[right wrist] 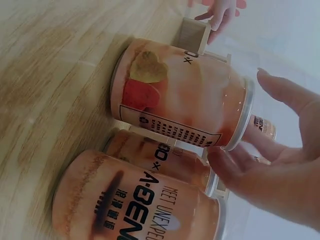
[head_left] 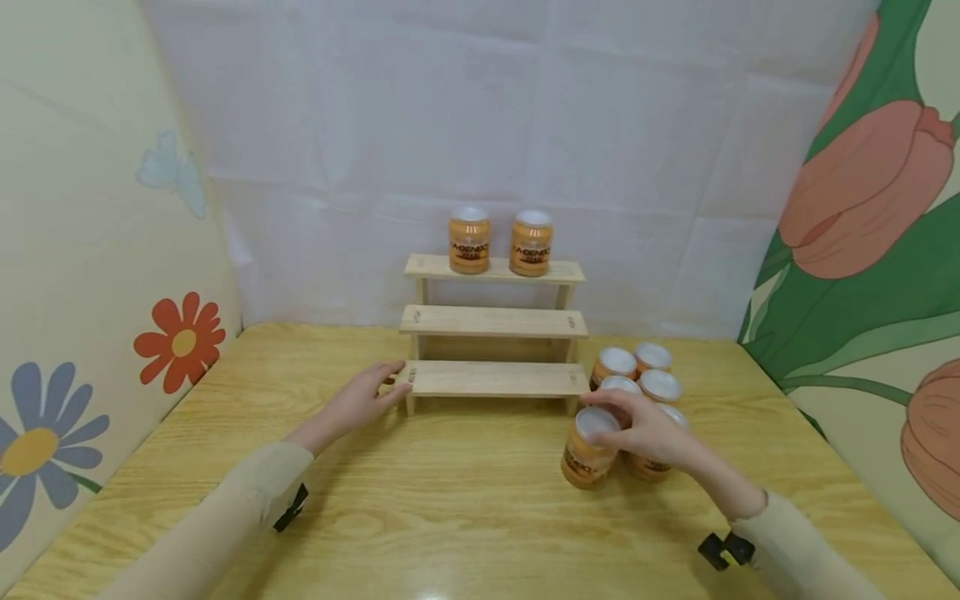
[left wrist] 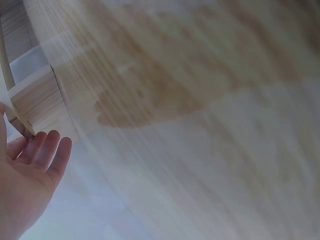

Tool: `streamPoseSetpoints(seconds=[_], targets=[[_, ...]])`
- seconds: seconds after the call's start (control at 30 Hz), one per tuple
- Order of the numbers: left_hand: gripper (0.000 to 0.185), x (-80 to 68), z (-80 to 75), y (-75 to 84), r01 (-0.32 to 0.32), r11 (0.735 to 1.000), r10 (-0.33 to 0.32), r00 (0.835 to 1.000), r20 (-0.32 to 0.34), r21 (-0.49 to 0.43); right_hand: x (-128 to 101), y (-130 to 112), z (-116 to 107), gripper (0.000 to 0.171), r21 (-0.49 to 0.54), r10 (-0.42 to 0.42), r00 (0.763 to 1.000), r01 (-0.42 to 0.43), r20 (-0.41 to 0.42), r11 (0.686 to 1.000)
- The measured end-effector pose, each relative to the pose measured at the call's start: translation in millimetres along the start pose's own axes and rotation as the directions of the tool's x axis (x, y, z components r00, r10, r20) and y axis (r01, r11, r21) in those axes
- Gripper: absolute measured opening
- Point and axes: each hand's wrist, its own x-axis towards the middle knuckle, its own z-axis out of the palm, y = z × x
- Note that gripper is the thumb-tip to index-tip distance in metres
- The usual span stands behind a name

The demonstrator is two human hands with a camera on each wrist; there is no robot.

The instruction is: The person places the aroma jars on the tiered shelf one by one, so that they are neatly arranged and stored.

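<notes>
A three-step wooden shelf [head_left: 495, 379] stands at the back of the table. My left hand [head_left: 365, 393] holds the left end of its lowest step, index finger and thumb at the board's two corners; the left wrist view shows the fingertips [left wrist: 37, 137] against the board's end. Right of the shelf, my right hand [head_left: 648, 429] grips an orange can [head_left: 587, 458] near its pale lid, thumb on one side and fingers on the other. In the right wrist view this can [right wrist: 170, 95] stands nearly upright relative to the tabletop, close beside other cans.
Two matching cans [head_left: 469, 242] sit on the top step. Several more orange cans [head_left: 651, 468] cluster on the wooden table [head_left: 450, 517] right of the shelf, partly hidden by my right hand. A white cloth [head_left: 480, 100] hangs behind, with flower-painted panels [head_left: 862, 200] at the sides.
</notes>
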Motion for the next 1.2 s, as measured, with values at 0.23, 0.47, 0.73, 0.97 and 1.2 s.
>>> streamPoseSetpoints(seconds=[0.23, 0.47, 0.73, 0.97, 1.2], targets=[[0.060, -1.0, 0.7, 1.0, 0.009, 1.000, -0.009, 1.000, 0.005, -0.003, -4, 1, 5, 0.056, -0.114, 0.042, 0.993, -0.055, -0.108, 0.992], [0.059, -1.2, 0.4, 1.1, 0.008, 1.000, -0.008, 1.000, 0.004, 0.002, -2, 4, 9, 0.071, -0.030, 0.056, 0.997, -0.057, -0.058, 0.998], [0.060, -0.2, 0.3, 0.3, 0.015, 1.000, -0.015, 1.000, 0.004, 0.004, -3, 8, 12, 0.065, 0.051, -0.012, 1.000, 0.010, 0.029, 0.999], [0.060, -0.4, 0.3, 2.0, 0.013, 1.000, -0.013, 1.000, 0.011, 0.005, -11, 6, 24, 0.082, -0.051, 0.137, 0.987, -0.142, -0.085, 0.989], [0.060, 0.0, 1.5, -0.9, 0.015, 1.000, -0.015, 1.000, 0.008, 0.002, -11, 6, 33, 0.074, -0.014, 0.242, 0.958, -0.247, -0.153, 0.969]])
